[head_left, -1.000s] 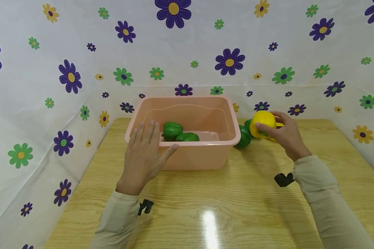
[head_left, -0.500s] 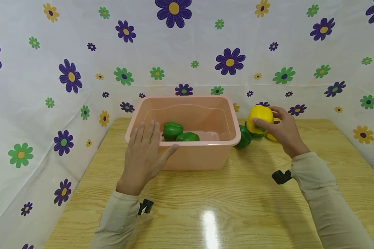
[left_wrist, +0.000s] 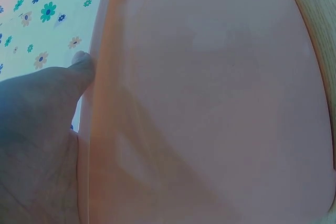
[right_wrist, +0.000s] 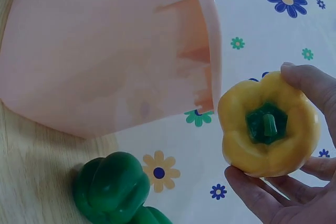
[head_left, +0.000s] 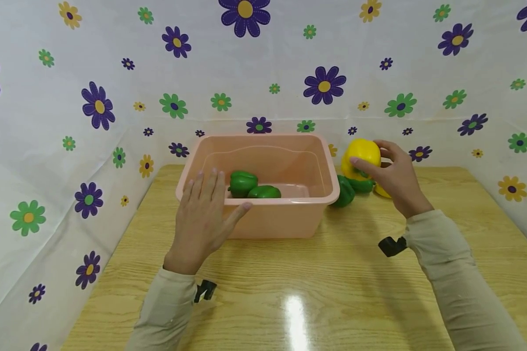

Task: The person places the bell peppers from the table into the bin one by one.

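Note:
A yellow bell pepper [head_left: 362, 155] is gripped between the thumb and fingers of my right hand [head_left: 397, 178], lifted off the table to the right of the pink plastic bin [head_left: 281, 219]. Its green stem [right_wrist: 270, 125] faces the right wrist camera. My left hand [head_left: 200, 222] lies on the bin's front rim at the left, fingers straight. Inside the bin are two green bell peppers [head_left: 243, 184], partly behind the front wall. Outside, against the bin's right side, lies another green bell pepper [head_left: 344, 191]; a further green pepper [head_left: 362, 185] is partly hidden beneath the held one.
Another yellow pepper [head_left: 382, 191] lies behind my right hand, mostly hidden. The bin stands on a wooden table [head_left: 263, 282]. A white flower-patterned cloth [head_left: 263, 58] hangs behind the table and along both sides.
My right hand has raised the yellow bell pepper and moved it slightly left toward the bin, uncovering more of the green pepper beneath. The left hand stays on the rim.

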Available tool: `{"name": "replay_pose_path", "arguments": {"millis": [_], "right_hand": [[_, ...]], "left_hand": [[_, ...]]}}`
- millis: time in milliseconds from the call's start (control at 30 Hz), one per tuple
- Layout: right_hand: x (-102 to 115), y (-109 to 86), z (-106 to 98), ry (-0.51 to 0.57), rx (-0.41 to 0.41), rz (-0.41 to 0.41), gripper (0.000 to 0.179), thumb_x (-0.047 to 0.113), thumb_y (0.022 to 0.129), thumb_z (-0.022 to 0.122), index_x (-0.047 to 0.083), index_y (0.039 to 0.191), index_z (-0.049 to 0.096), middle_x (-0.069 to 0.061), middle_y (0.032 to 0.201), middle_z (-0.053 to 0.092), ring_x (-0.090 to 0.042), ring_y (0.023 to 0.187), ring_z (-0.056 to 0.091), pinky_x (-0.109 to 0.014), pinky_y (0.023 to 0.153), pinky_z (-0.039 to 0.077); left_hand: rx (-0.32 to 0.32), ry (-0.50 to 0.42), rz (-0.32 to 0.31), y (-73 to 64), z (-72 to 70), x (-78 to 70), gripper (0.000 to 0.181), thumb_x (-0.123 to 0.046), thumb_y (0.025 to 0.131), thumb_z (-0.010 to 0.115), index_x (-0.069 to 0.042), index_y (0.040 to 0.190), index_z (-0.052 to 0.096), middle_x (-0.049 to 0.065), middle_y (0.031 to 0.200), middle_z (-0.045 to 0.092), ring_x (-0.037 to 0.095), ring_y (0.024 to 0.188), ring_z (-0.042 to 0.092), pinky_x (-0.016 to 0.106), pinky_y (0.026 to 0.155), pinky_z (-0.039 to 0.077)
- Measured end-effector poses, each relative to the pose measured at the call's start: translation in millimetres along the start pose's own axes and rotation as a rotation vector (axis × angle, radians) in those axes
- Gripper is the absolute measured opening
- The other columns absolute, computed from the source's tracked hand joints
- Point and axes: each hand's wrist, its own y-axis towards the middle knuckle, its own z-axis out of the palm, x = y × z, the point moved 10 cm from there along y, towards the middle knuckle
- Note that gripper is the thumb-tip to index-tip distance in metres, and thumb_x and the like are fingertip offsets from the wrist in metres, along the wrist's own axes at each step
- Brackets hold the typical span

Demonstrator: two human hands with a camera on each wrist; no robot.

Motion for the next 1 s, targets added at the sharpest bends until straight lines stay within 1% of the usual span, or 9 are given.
{"name": "replay_pose_path", "arguments": {"millis": [133,233,433,733,867,1000], "right_hand": [[6,-0.5,0,0.017,-0.009,-0.017,0.086,0.051,0.089,0.075,0.011,0.156,0.037,-0.017,0.15,0.044,-0.028,0.113,0.053,-0.02,0.084,0.053],[10,-1.2,1,0.031,-0.015,-0.031,0.084,0.05,0.089,0.076,0.011,0.154,0.039,-0.015,0.146,0.046,-0.026,0.11,0.054,-0.017,0.081,0.053],[20,-2.0,6,0.066,-0.008,-0.058,0.081,0.049,0.089,0.076,0.013,0.153,0.041,-0.013,0.141,0.049,-0.025,0.109,0.054,-0.018,0.084,0.053],[32,-2.2,13,0.117,0.015,-0.076,0.079,0.045,0.09,0.077,0.013,0.152,0.041,-0.013,0.146,0.048,-0.026,0.116,0.056,-0.023,0.091,0.054],[37,-2.8,16,0.143,0.026,-0.083,0.076,0.043,0.09,0.077,0.013,0.151,0.043,-0.013,0.147,0.047,-0.026,0.114,0.056,-0.023,0.09,0.055],[41,-3.7,18,0.156,0.029,-0.1,0.074,0.041,0.09,0.077,0.013,0.15,0.044,-0.013,0.146,0.049,-0.026,0.111,0.057,-0.022,0.086,0.056]], "left_hand": [[0.009,-0.005,-0.003,0.4,0.3,-0.4,0.096,-0.069,0.098,0.044,0.006,0.156,0.029,0.024,0.162,0.027,0.044,0.151,0.017,0.052,0.124,0.011],[0.016,-0.006,-0.005,0.5,0.7,-0.5,0.096,-0.069,0.098,0.044,0.006,0.156,0.028,0.023,0.163,0.026,0.044,0.152,0.017,0.052,0.124,0.011],[0.0,-0.008,0.003,0.5,-1.3,-1.7,0.095,-0.068,0.098,0.045,0.007,0.156,0.03,0.024,0.162,0.029,0.045,0.151,0.019,0.052,0.124,0.013],[0.001,-0.003,0.001,1.0,-0.8,-1.0,0.095,-0.068,0.098,0.044,0.006,0.156,0.03,0.024,0.162,0.028,0.044,0.151,0.019,0.052,0.124,0.012],[0.005,-0.003,-0.001,0.8,-0.2,-0.5,0.095,-0.068,0.098,0.045,0.006,0.156,0.03,0.024,0.162,0.028,0.044,0.151,0.019,0.052,0.124,0.012],[-0.003,0.002,0.003,-0.3,-1.2,-1.0,0.095,-0.068,0.098,0.045,0.006,0.156,0.03,0.024,0.161,0.029,0.044,0.151,0.02,0.052,0.124,0.012]]}}
